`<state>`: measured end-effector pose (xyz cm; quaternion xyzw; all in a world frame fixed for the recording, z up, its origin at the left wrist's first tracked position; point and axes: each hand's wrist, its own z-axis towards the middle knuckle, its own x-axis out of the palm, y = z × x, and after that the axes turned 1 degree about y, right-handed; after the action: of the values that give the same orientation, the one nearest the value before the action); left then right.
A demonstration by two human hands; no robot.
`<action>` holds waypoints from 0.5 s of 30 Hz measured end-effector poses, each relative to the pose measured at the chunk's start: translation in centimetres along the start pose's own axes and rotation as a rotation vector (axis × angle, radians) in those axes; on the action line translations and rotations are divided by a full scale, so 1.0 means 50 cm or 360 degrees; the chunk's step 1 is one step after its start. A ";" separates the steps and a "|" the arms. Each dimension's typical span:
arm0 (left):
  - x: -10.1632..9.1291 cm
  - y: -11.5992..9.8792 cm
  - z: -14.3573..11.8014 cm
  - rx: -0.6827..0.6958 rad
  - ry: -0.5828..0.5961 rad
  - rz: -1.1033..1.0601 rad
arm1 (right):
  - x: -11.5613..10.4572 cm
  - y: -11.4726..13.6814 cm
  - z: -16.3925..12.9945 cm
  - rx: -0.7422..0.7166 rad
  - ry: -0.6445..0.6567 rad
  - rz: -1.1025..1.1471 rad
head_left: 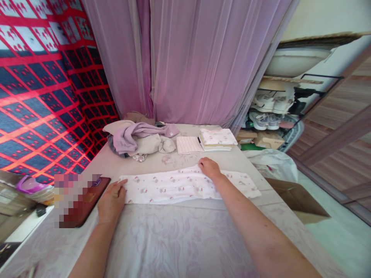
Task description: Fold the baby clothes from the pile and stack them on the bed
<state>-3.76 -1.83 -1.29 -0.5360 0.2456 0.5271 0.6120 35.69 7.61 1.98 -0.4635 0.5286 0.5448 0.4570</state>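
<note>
The left hand (111,200) lies flat and spread on the near left end of a long printed cloth (179,186), which is stretched across the bed cover (162,239). The right hand (209,168) presses with open fingers on its far edge, near the middle. The step seems to be smoothing a narrow fold; the next move probably needs both ends brought together evenly. Behind are a heap of clothes (139,139) and folded pieces (217,138). I can read no label or writing.

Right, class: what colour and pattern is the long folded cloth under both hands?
White with small pink printed motifs, on the folded cloth; seen best in the head view.
</note>
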 end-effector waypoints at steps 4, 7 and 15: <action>-0.010 -0.011 -0.003 -0.0041 0.0037 0.0120 | 0.031 0.000 -0.011 0.0068 -0.0123 0.0022; -0.015 -0.016 -0.004 -0.0052 0.0088 0.0169 | 0.033 -0.001 -0.026 0.0058 -0.0176 0.0046; -0.020 -0.018 0.003 -0.0073 0.0100 0.0199 | 0.062 0.034 -0.144 -0.0640 -0.0080 0.0175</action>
<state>-3.29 -1.98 -0.02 -0.5497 0.2855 0.5527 0.5576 33.69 0.41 -0.89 -0.5022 0.4222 0.6749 0.3378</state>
